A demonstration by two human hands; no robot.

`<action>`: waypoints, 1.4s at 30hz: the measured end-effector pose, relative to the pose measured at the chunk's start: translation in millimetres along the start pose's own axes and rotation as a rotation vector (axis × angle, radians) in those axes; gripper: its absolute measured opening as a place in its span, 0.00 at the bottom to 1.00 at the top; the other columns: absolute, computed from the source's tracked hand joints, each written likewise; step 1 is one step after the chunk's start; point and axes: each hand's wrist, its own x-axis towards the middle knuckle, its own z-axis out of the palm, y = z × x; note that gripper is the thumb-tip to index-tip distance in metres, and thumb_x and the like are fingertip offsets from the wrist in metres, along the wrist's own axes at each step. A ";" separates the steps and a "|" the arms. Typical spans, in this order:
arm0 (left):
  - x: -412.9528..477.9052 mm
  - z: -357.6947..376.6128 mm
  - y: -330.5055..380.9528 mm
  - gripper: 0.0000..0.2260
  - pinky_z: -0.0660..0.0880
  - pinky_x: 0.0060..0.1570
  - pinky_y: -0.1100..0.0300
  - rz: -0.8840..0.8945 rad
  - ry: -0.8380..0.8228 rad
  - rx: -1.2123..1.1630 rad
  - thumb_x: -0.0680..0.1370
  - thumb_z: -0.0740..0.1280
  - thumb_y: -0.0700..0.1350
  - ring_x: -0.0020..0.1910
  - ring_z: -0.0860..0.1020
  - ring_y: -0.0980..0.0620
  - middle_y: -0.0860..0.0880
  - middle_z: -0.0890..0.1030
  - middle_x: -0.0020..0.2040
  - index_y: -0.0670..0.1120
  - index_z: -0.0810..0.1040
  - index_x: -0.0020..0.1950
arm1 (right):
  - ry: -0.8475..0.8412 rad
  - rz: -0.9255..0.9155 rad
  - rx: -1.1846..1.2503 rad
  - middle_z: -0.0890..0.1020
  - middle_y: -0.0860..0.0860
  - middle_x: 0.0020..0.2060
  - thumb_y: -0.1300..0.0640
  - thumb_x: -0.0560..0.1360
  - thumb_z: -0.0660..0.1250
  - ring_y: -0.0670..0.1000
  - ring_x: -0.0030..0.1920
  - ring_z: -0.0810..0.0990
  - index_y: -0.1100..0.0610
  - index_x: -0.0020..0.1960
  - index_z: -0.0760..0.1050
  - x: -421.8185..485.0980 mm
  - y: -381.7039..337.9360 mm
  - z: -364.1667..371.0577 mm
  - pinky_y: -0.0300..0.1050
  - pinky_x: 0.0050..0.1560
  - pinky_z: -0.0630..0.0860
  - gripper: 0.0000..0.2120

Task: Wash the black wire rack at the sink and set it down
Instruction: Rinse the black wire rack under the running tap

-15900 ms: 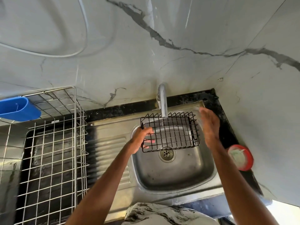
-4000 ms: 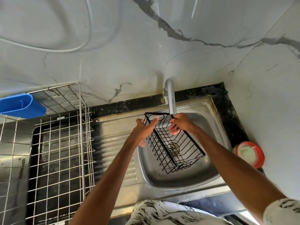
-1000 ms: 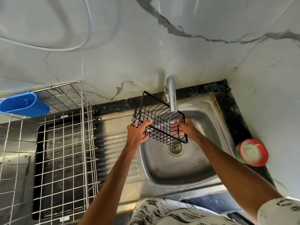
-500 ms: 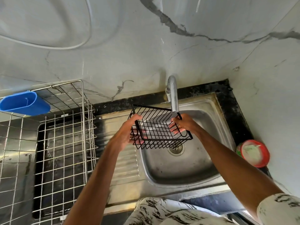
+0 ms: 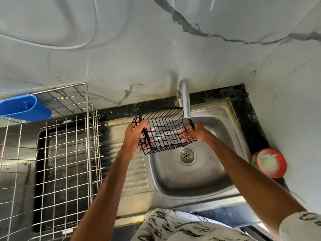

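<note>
In the head view, the black wire rack [image 5: 165, 131], a small box-shaped basket of thin dark rods, is held in the air over the far-left part of the stainless steel sink [image 5: 199, 180]. Its right end is just under the spout of the curved chrome tap [image 5: 185, 101], at twelve o'clock of the basin. The left hand [image 5: 134, 136] has its fingers curled round the rack's left end. The right hand [image 5: 196, 134] grips the right end, fingers showing through the mesh. I cannot tell whether water is running.

The round metal drain [image 5: 187, 154] lies below, at about five o'clock of the rack. A silver wire dish drainer [image 5: 69, 153] stands at nine o'clock of the sink, with a blue plastic tub [image 5: 24, 108] on its far-left corner. A red round tub of white paste [image 5: 269, 163] sits on the black stone worktop [image 5: 243, 110] at three o'clock.

The step in hand looks like rinsing; the rack is not yet set down. Next, every side probably needs to pass under the spout. Then the rack would go toward nine o'clock, clear of the tap.
</note>
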 end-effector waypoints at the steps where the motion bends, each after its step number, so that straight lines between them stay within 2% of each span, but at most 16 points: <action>1: -0.7 0.5 -0.3 0.29 0.85 0.44 0.45 0.001 -0.010 0.000 0.67 0.73 0.58 0.45 0.88 0.43 0.40 0.83 0.59 0.46 0.73 0.63 | -0.023 0.004 -0.013 0.86 0.61 0.50 0.72 0.73 0.72 0.57 0.50 0.87 0.65 0.57 0.80 -1.9 2.6 -1.4 0.54 0.57 0.82 0.14; 3: -1.8 2.7 -0.1 0.25 0.84 0.46 0.44 -0.006 -0.047 0.018 0.68 0.72 0.57 0.46 0.88 0.43 0.41 0.83 0.59 0.48 0.73 0.60 | -0.010 0.038 -0.058 0.86 0.61 0.49 0.72 0.71 0.74 0.57 0.50 0.87 0.67 0.56 0.80 -0.9 1.1 -2.7 0.56 0.57 0.82 0.14; 6: -3.9 4.5 1.1 0.29 0.83 0.50 0.43 0.006 -0.069 0.048 0.66 0.73 0.59 0.46 0.88 0.45 0.43 0.83 0.61 0.49 0.73 0.62 | 0.112 0.102 -0.093 0.86 0.59 0.43 0.64 0.69 0.79 0.54 0.38 0.87 0.67 0.51 0.79 5.8 -12.5 -1.6 0.46 0.37 0.84 0.15; 8: -3.3 4.4 0.7 0.36 0.82 0.53 0.39 0.013 -0.041 0.029 0.64 0.74 0.60 0.50 0.87 0.43 0.43 0.82 0.63 0.47 0.71 0.68 | 0.126 0.098 -0.003 0.85 0.58 0.38 0.59 0.68 0.80 0.54 0.33 0.86 0.67 0.54 0.79 9.6 -20.0 3.5 0.45 0.31 0.81 0.20; 10: -0.2 2.1 -1.3 0.42 0.83 0.54 0.37 0.034 -0.003 -0.015 0.63 0.75 0.60 0.54 0.86 0.40 0.41 0.81 0.65 0.46 0.69 0.73 | 0.123 0.060 0.010 0.86 0.59 0.40 0.60 0.70 0.79 0.55 0.37 0.87 0.67 0.56 0.79 9.0 -24.1 6.0 0.48 0.36 0.84 0.19; 14: -0.2 -4.9 -3.1 0.42 0.82 0.55 0.36 0.056 0.060 -0.090 0.65 0.76 0.59 0.54 0.86 0.38 0.40 0.81 0.65 0.45 0.68 0.75 | -0.076 -0.002 0.203 0.84 0.64 0.54 0.70 0.74 0.71 0.61 0.54 0.85 0.68 0.62 0.78 -8.5 -13.6 2.4 0.57 0.60 0.80 0.17; 17: -0.2 -8.0 -9.7 0.30 0.83 0.51 0.42 0.040 0.080 -0.139 0.77 0.73 0.49 0.46 0.88 0.41 0.42 0.83 0.60 0.43 0.67 0.75 | -0.179 0.046 0.351 0.84 0.60 0.57 0.66 0.76 0.70 0.60 0.59 0.84 0.63 0.64 0.78 -19.7 0.5 -0.8 0.59 0.62 0.78 0.16; 20: -5.5 -4.2 -13.5 0.27 0.79 0.45 0.51 0.054 0.086 -0.145 0.81 0.69 0.44 0.42 0.85 0.46 0.49 0.80 0.55 0.45 0.63 0.77 | -0.208 0.156 0.415 0.83 0.66 0.56 0.61 0.79 0.68 0.65 0.59 0.83 0.66 0.63 0.77 -30.2 4.8 -3.8 0.58 0.63 0.78 0.14; 22: -8.2 -3.1 -14.6 0.33 0.78 0.51 0.48 0.103 0.076 -0.162 0.80 0.70 0.45 0.46 0.83 0.47 0.48 0.79 0.60 0.46 0.59 0.82 | -0.185 0.207 0.454 0.82 0.69 0.55 0.62 0.80 0.67 0.66 0.57 0.83 0.69 0.63 0.76 -36.8 2.7 -6.4 0.55 0.58 0.81 0.14; 25: -16.6 -0.2 -14.5 0.42 0.71 0.68 0.39 0.176 0.048 -0.104 0.75 0.73 0.51 0.57 0.75 0.49 0.43 0.69 0.72 0.46 0.56 0.84 | -0.052 0.209 0.487 0.83 0.70 0.51 0.69 0.77 0.68 0.64 0.49 0.86 0.72 0.59 0.76 -42.8 -4.3 -6.9 0.46 0.42 0.85 0.12; 28: -24.5 2.7 -17.7 0.37 0.69 0.71 0.35 0.198 0.031 -0.102 0.79 0.72 0.49 0.61 0.74 0.48 0.48 0.72 0.65 0.47 0.56 0.83 | 0.121 0.180 0.426 0.85 0.66 0.42 0.71 0.76 0.70 0.58 0.36 0.87 0.72 0.52 0.78 -45.5 -12.3 0.7 0.40 0.29 0.81 0.07; 31: -27.5 3.0 -26.5 0.41 0.68 0.72 0.33 0.216 0.055 -0.074 0.72 0.75 0.60 0.64 0.81 0.41 0.48 0.82 0.62 0.54 0.59 0.79 | 0.217 0.129 0.517 0.84 0.63 0.34 0.71 0.76 0.69 0.54 0.28 0.85 0.69 0.45 0.76 -52.3 -18.4 9.7 0.43 0.27 0.81 0.02; 34: -29.5 5.2 -39.3 0.36 0.74 0.66 0.35 0.198 0.085 -0.061 0.70 0.77 0.58 0.65 0.80 0.40 0.40 0.80 0.66 0.61 0.62 0.72 | 0.231 0.069 0.577 0.83 0.65 0.45 0.71 0.78 0.67 0.58 0.41 0.86 0.68 0.46 0.75 -57.0 -22.5 18.2 0.48 0.37 0.84 0.02; 37: -53.5 16.2 -44.8 0.32 0.78 0.57 0.45 0.261 0.112 -0.086 0.75 0.76 0.42 0.62 0.79 0.43 0.42 0.78 0.65 0.56 0.61 0.71 | 0.225 0.039 0.571 0.82 0.65 0.55 0.69 0.78 0.67 0.61 0.55 0.83 0.68 0.52 0.77 -58.3 -26.5 27.3 0.56 0.55 0.81 0.04; 40: -65.9 25.7 -62.4 0.34 0.77 0.63 0.44 0.310 0.111 -0.165 0.76 0.74 0.33 0.59 0.77 0.51 0.50 0.75 0.61 0.53 0.60 0.73 | 0.225 0.014 0.463 0.81 0.62 0.58 0.65 0.80 0.66 0.61 0.58 0.82 0.66 0.59 0.76 -58.0 -32.1 42.2 0.55 0.50 0.82 0.09; 42: -71.1 29.7 -69.6 0.36 0.75 0.63 0.49 0.305 0.114 -0.184 0.75 0.74 0.31 0.58 0.75 0.56 0.54 0.73 0.60 0.54 0.58 0.72 | 0.235 -0.001 0.462 0.81 0.62 0.57 0.65 0.81 0.64 0.62 0.57 0.82 0.65 0.56 0.76 -57.0 -36.3 50.5 0.54 0.47 0.83 0.06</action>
